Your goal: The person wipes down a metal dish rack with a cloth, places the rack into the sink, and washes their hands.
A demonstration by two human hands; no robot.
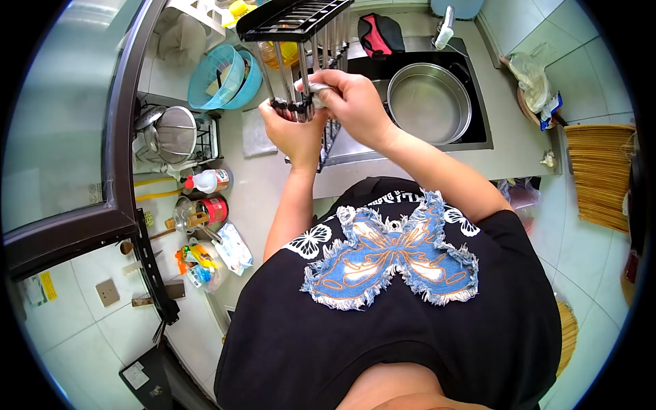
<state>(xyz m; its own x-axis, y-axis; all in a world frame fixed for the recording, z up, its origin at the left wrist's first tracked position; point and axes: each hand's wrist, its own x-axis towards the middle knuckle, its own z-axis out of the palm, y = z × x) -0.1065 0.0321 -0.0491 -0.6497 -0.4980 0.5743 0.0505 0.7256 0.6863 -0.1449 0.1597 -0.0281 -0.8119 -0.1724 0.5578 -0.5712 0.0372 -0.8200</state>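
A black metal rack (pixel 297 22) with silver posts stands tilted over the counter beside the sink. My left hand (pixel 296 140) is closed around its lower dark bar. In my right hand (pixel 361 109) is a crumpled white cloth (pixel 318 93), pinched against one of the posts. Part of the rack's lower section is hidden behind my hands.
A large metal pot (pixel 429 102) sits in the black-edged sink (pixel 478 130), below a faucet (pixel 445 27). Blue plastic basins (pixel 217 68), a metal strainer (pixel 175 135) and a red-capped bottle (pixel 208 181) line the left. A red-and-black item (pixel 380 36) lies behind the sink.
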